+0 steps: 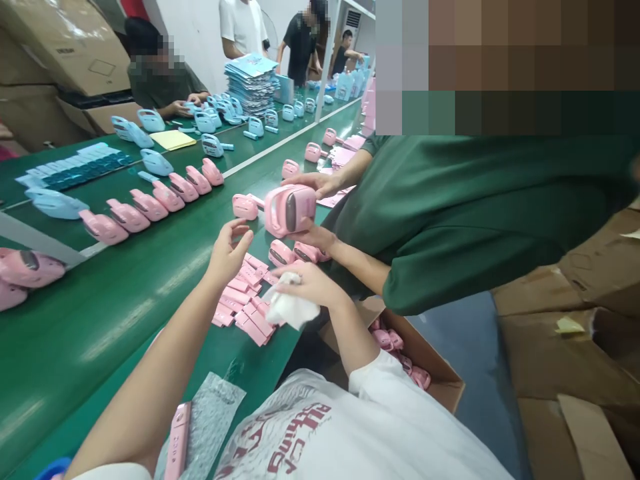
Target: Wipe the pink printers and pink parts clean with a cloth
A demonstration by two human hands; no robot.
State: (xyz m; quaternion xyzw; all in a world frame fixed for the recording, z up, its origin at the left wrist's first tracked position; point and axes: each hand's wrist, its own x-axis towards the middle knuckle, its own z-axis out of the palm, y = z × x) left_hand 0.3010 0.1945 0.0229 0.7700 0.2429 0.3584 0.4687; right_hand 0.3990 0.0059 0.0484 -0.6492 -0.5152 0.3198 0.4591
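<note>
Centre of frame: our left hand [230,255], fingers parted, empty; our right hand [316,283], closed on a white cloth [296,312].
Pink pieces [254,324], just below centre, might scatter should our dangling cloth snag them.

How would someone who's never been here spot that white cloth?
Start at the green worktop and find the flat pink pieces heaped near its edge. Beside that heap in this view, the camera wearer's right hand holds the white cloth. It's crumpled, unlike the straight-edged pink pieces.
</note>
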